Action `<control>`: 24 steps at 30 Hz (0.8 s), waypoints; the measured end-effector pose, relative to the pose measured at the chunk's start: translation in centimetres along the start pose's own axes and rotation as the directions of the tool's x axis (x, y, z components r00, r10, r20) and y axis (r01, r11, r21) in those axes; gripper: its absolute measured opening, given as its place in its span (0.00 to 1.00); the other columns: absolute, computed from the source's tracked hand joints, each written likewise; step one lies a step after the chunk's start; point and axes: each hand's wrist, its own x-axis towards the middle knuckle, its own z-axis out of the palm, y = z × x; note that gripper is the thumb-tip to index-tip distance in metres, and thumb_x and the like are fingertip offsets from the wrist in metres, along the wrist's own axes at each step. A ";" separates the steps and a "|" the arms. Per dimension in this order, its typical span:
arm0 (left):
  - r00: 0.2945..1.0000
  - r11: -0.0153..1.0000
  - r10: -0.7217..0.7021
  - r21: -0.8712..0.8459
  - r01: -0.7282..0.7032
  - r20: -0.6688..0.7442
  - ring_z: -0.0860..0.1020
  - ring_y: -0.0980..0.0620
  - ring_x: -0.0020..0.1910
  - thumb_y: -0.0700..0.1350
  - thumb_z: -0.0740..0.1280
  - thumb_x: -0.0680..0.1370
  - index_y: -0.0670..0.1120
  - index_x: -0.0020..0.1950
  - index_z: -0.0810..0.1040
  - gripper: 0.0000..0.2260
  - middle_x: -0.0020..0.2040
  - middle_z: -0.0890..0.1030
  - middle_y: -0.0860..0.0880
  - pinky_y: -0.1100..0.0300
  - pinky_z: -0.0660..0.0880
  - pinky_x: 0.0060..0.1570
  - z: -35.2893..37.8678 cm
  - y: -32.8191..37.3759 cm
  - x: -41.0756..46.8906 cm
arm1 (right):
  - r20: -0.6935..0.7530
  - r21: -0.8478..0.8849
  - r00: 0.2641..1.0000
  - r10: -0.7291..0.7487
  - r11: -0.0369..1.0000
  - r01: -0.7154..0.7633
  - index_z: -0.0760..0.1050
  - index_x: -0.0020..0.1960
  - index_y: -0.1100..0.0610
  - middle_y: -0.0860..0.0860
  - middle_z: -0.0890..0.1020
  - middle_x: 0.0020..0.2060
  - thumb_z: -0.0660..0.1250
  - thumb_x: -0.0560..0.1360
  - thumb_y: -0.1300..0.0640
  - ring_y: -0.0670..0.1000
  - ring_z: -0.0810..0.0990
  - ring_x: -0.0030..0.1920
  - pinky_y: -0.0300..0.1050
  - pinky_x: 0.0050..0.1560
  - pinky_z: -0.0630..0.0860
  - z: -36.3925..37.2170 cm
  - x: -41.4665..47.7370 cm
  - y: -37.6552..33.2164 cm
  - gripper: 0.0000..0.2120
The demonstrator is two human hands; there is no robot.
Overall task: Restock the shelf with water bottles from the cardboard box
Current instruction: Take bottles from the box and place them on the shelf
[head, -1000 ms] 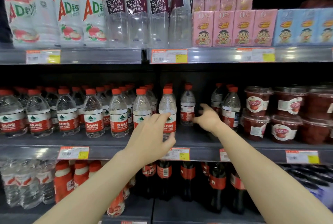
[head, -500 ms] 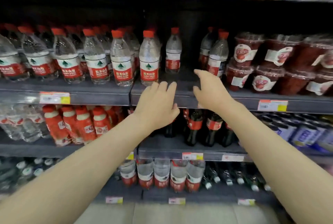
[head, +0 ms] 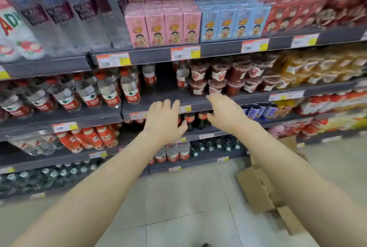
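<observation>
- The open brown cardboard box (head: 264, 193) lies on the pale tiled floor at lower right of the frame, under the right forearm.
- Right hand (head: 226, 112) and left hand (head: 163, 120) hover empty, fingers apart; the right is nearer the box.
- Beyond, clear red-capped water bottles (head: 111, 90) line the grey metal shelf (head: 166, 98), centre-left.

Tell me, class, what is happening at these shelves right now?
A person is restocking water bottles on a shop shelf. Both hands are empty and open: the left hand and right hand hover in front of the shelf edge, before a bare gap beside the bottles. A cardboard box sits on the floor to the right, partly hidden by the right arm.
</observation>
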 end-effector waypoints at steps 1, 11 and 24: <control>1.000 1.000 0.017 -0.011 -0.017 0.009 0.75 0.38 0.66 0.63 0.59 0.81 0.44 0.81 0.63 0.34 0.71 0.75 0.40 0.45 0.69 0.70 -1.4 1.7 -0.4 | 0.018 -0.001 0.999 0.030 1.000 -0.030 0.70 0.69 0.60 0.59 0.75 0.64 0.68 0.77 0.56 0.63 0.75 0.63 0.56 0.56 0.76 -1.5 -1.6 1.1 0.22; 0.992 0.996 0.088 -0.015 -0.087 0.085 0.76 0.38 0.64 0.62 0.58 0.82 0.45 0.77 0.68 0.30 0.68 0.77 0.41 0.48 0.72 0.63 -9.0 25.6 -1.2 | 0.111 0.044 0.976 0.189 0.980 -0.194 0.70 0.71 0.59 0.58 0.77 0.65 0.67 0.80 0.52 0.59 0.79 0.60 0.55 0.55 0.80 -10.3 -16.5 21.9 0.23; 0.922 0.995 0.077 -0.082 -0.049 0.380 0.76 0.38 0.65 0.59 0.59 0.82 0.46 0.71 0.71 0.23 0.66 0.77 0.42 0.47 0.71 0.65 -3.8 53.5 0.9 | 0.229 0.118 0.923 0.309 0.933 -0.341 0.76 0.65 0.58 0.56 0.82 0.58 0.69 0.76 0.54 0.59 0.81 0.58 0.52 0.53 0.80 -9.7 -28.0 50.4 0.19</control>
